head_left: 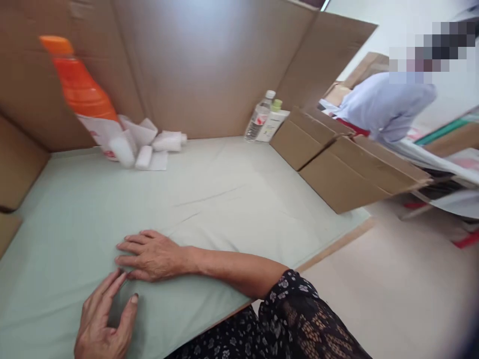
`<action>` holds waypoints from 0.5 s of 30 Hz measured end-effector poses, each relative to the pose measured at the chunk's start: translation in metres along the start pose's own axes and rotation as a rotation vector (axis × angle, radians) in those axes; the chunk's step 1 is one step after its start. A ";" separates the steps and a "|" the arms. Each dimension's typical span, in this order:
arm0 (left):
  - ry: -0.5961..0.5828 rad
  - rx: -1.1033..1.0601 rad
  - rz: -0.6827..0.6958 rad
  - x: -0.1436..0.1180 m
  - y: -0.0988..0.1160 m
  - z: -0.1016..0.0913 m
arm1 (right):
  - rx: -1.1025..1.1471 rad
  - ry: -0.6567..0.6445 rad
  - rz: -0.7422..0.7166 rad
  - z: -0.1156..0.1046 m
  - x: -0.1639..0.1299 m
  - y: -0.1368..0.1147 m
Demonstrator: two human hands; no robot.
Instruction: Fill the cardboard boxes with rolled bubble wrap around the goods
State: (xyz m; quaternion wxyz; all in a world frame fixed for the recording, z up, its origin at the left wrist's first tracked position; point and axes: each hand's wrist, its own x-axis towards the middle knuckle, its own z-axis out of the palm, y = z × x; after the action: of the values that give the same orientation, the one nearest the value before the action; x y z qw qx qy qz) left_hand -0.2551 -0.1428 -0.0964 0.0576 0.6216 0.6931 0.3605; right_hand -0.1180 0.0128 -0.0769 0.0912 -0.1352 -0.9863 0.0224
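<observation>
My right hand (154, 255) lies flat on the pale green cloth (209, 189) that covers the table, its fingers slightly spread and pointing left. Just below it, my left hand (105, 316) is held with the thumb apart from the fingers and nothing in it. The fingertips of the left hand come close to the right thumb; whether they touch I cannot tell. Beyond both hands, at the back left, stands a large orange bottle (84, 89) with a white lower part. White rolls (168, 141) and folded white pieces (140, 130) lie beside it.
Cardboard panels (209, 70) wall the back and left. At the back right stand a clear bottle (259, 117) and a white bottle (274, 122) with a yellow-green cap. Cardboard flaps (359, 169) line the right edge. Past them, another person in a light shirt (385, 104) leans over a table.
</observation>
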 end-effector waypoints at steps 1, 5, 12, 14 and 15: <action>-0.043 0.020 0.118 0.003 0.004 0.009 | -0.001 -0.001 0.055 -0.003 -0.020 0.016; -0.145 0.117 0.449 0.013 0.023 0.043 | -0.041 0.043 0.493 -0.025 -0.125 0.087; -0.173 0.084 0.530 0.015 0.078 0.079 | -0.536 0.381 1.265 -0.155 -0.338 0.166; -0.194 0.080 0.536 0.014 0.088 0.084 | -0.717 0.423 1.407 -0.198 -0.381 0.176; -0.200 0.081 0.537 0.014 0.091 0.086 | -0.786 0.436 1.487 -0.215 -0.400 0.181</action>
State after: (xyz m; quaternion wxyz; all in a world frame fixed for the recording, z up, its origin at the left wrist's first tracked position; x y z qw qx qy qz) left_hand -0.1379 -0.0961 -0.1024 0.0034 0.8170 0.5085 0.2720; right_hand 0.3480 0.0826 0.0518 0.1865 -0.7678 -0.5388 -0.2924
